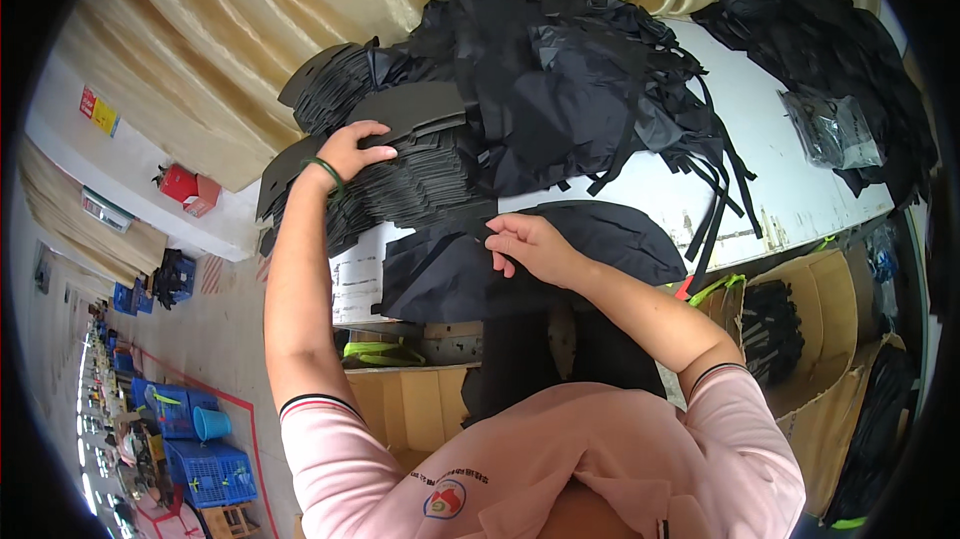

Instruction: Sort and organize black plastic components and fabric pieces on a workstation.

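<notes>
My left hand rests on a tall stack of curved black foam pieces, its fingers lying on the top piece. A green band circles that wrist. My right hand pinches the edge of a black fabric piece that lies flat on the white table in front of me. The fabric drapes over the table's near edge. A big heap of black fabric parts with loose straps is piled behind both hands.
More black fabric and a clear plastic bag lie at the table's far right. Open cardboard boxes with black pieces stand under the table. A tan curtain hangs behind. Blue crates stand on the floor at left.
</notes>
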Demonstrator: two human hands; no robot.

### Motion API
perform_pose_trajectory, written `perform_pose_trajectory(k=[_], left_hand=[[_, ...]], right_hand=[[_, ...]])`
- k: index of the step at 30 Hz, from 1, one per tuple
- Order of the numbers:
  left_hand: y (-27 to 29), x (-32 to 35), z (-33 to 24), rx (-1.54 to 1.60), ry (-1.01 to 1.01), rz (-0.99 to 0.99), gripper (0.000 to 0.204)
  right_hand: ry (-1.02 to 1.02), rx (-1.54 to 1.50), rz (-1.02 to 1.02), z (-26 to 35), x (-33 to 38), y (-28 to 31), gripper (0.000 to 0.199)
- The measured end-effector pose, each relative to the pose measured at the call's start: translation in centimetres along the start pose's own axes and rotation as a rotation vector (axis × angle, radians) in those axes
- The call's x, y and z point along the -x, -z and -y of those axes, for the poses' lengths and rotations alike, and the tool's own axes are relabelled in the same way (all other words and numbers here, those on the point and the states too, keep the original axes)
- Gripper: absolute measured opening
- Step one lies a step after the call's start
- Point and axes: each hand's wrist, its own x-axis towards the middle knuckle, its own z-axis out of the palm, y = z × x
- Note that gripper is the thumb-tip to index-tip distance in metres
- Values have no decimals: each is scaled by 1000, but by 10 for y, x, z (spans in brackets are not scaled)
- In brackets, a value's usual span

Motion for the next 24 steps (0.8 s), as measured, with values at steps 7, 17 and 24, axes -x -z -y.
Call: perform_pose_trajectory(k=[7,17,24], left_hand=[[-25,55,-93,383,-239,-717,28],[-153,108,-156,628,-284,-533,45],[-129,108,-143,-317,-510,-513,60]], right_hand=[[254,72,-262,6,-6,-2,15],[415,117,-222,40,12,-24,10],[-36,296,426,94,56,47,40]])
